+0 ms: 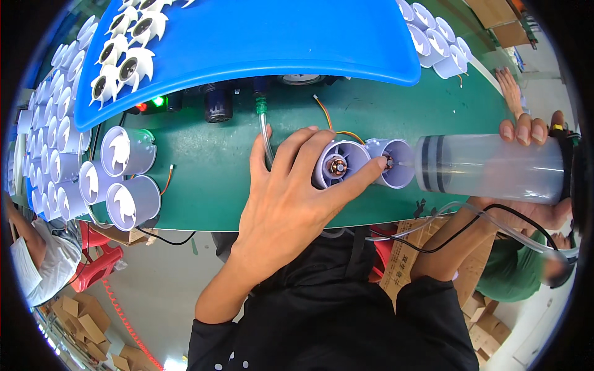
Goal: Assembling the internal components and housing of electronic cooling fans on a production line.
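Two middle cups point(355, 157): standing side by side on the table point(216, 179).
Left hand point(284, 188): spreading its thumb across them; whether gripping, cannot tell.
Right hand point(527, 213): clamping its fingers around the clear syringe point(489, 164).

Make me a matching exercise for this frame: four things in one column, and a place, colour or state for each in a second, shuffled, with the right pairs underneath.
Things
1. Left hand
2. Syringe
3. Tray
4. Table

Descriptions
A. Blue, with white fans on it
B. Green
C. At two lavender cups
D. See-through, with dark bands, held in the right hand

Right pairs
1-C, 2-D, 3-A, 4-B
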The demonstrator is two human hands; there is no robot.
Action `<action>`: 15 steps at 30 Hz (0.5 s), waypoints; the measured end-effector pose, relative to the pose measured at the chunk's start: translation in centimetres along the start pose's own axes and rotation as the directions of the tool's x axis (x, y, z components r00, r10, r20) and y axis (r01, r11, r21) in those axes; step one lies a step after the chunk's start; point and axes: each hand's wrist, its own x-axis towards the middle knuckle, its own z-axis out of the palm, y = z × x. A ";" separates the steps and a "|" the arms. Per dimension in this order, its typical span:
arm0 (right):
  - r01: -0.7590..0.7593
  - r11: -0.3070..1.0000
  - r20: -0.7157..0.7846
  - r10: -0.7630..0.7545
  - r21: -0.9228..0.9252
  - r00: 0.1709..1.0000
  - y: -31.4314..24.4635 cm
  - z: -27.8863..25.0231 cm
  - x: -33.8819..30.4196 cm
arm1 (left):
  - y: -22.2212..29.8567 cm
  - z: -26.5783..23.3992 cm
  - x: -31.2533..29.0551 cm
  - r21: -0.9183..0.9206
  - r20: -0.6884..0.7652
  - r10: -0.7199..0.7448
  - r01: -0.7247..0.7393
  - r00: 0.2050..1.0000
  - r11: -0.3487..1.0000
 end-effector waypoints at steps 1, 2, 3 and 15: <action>0.003 1.000 -0.001 -0.003 -0.001 1.000 0.2 0.4 0.0 | 0.0 0.0 0.0 0.001 0.001 -0.003 0.003 1.000 1.000; -0.011 1.000 0.015 0.011 0.022 1.000 0.4 1.0 -0.1 | 0.1 0.1 0.0 0.002 0.000 0.001 -0.001 1.000 1.000; -0.026 0.999 0.033 0.025 0.047 0.999 0.7 1.5 0.0 | 0.1 0.2 -0.1 0.016 -0.010 -0.013 0.013 1.000 1.000; -0.054 0.995 0.267 0.029 0.086 0.963 0.5 0.5 0.6 | 0.0 0.1 0.0 0.007 -0.015 -0.015 0.015 1.000 1.000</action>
